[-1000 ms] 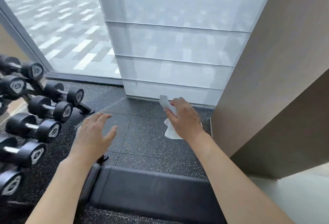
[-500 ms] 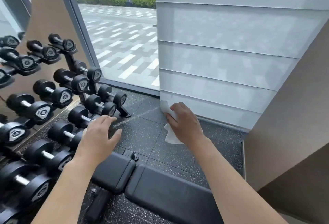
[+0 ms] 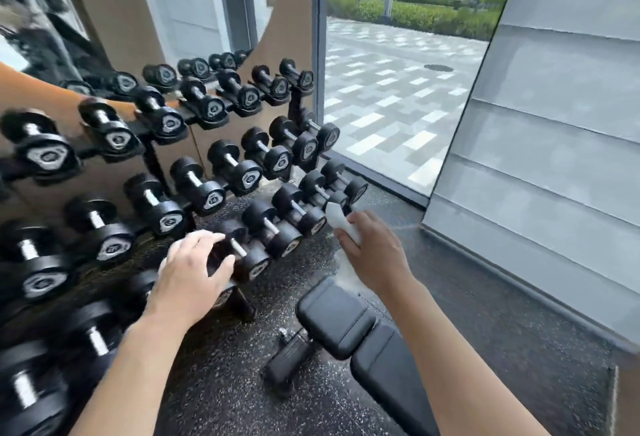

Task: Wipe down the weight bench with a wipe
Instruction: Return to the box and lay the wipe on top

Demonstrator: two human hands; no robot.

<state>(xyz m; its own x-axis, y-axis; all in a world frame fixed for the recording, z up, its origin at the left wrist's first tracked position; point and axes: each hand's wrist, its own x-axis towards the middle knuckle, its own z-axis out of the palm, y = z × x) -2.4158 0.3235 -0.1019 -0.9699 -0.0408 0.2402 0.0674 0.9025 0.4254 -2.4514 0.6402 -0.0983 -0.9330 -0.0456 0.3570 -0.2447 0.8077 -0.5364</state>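
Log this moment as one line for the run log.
step: pre-wipe | right hand: holds white wipe | left hand: open, empty | weight bench: untouched

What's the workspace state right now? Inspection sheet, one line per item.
Surface: black speckled rubber floor.
Job's things: black weight bench low in view, not yet touched; white wipe in the right hand.
Clutter: dumbbell rack, loaded, left of the bench.
Hands: right hand grips the wipe above the bench; left hand open, in front of the dumbbells.
Cables: nothing seen.
Surroundings: mirror behind the rack, window, grey blind.
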